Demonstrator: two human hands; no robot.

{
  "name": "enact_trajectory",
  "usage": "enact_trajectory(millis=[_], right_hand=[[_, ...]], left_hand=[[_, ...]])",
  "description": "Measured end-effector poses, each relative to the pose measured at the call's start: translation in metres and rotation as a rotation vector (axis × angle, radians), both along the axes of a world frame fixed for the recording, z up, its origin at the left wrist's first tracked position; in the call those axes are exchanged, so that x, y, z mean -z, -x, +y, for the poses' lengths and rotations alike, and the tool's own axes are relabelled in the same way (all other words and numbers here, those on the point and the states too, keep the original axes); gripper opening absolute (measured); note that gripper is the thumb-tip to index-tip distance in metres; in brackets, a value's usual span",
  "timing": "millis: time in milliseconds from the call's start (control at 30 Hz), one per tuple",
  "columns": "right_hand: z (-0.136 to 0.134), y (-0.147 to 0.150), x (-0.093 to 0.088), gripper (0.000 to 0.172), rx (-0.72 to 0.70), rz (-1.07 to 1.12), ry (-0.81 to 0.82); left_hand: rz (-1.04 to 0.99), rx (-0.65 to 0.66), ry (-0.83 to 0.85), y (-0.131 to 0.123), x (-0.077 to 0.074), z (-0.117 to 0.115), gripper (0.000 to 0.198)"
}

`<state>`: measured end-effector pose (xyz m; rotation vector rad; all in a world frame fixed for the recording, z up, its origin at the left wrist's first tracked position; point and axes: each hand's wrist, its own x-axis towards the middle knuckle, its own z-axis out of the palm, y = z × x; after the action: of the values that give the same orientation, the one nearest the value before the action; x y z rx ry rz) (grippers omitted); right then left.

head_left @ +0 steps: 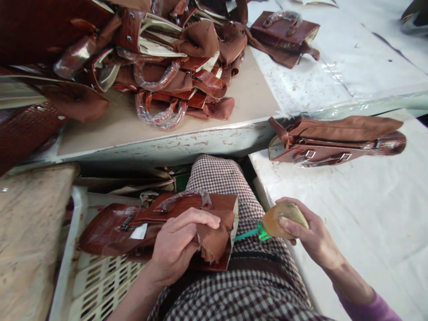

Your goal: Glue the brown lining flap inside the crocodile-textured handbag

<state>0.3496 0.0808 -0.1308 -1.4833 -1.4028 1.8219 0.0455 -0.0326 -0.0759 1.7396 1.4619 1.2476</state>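
- desk (368, 214), white covering, fills the right half; broad bare stretch to the right of the right hand, with the near edge running just beside the person's lap.
- second desk (254, 96) across the top, tan board with a scuffed, chipped white front edge; bare strip between the pile and that edge.
- pile of brown bags (160, 58) heaped on the tan desk, croc-pattern panels, fabric linings, handles wrapped in clear film; it reaches close to the front edge at the left.
- single bag (337, 140) lies on its side at the far edge of the white desk, metal buckles showing, partly overhanging the gap between the desks.
- another bag (284, 33) lies apart on the far white surface.
- white slatted crate (96, 285) at lower left, beside a worn brown surface (30, 236).
- checked lap (234, 285) in the centre, between crate and white desk.
- brown bag in hand (133, 223) rests across the lap and the crate's rim; a small white tag on it, no writing legible.
- left hand (180, 245): grip pressed together, pinching the brown fabric lining at the bag's right end.
- right hand (307, 232): grip wrapped around a tan squeeze bottle (281, 220), over the white desk's edge.
- green nozzle (254, 232) of the bottle points left, its tip touching the bag's edge by the lining.
- no brand marks readable anywhere.
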Motion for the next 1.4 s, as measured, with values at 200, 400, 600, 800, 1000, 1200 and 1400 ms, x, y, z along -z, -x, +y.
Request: enact_trajectory(millis=[200,400,600,800,1000,1200,1400], right_hand=[[-0.013,0.004,-0.008,0.061,0.028,0.101,0.064],[-0.013,0.003,-0.007,0.056,0.028,0.073,-0.001],[-0.005,-0.005,-0.007,0.052,-0.014,-0.071,-0.141],[-0.02,-0.002,-0.008,0.057,0.012,0.115,-0.044],[-0.013,-0.002,-0.001,0.054,0.04,0.052,-0.027],[0.0,-0.003,0.004,0.051,-0.002,-0.145,-0.182],[0.002,0.004,0.007,0.047,-0.013,-0.205,-0.392]], left_hand=[[0.0,0.008,0.017,0.005,0.004,-0.001,0.018],[0.0,-0.006,0.02,0.006,0.003,0.002,0.02],[0.034,-0.012,-0.041,0.002,-0.005,0.01,0.019],[0.019,-0.047,-0.007,0.005,-0.005,0.01,0.018],[0.017,-0.061,-0.008,0.007,-0.006,0.011,0.017],[0.042,-0.045,0.022,0.007,-0.007,0.011,0.019],[0.047,-0.039,-0.012,0.004,-0.009,0.016,0.019]])
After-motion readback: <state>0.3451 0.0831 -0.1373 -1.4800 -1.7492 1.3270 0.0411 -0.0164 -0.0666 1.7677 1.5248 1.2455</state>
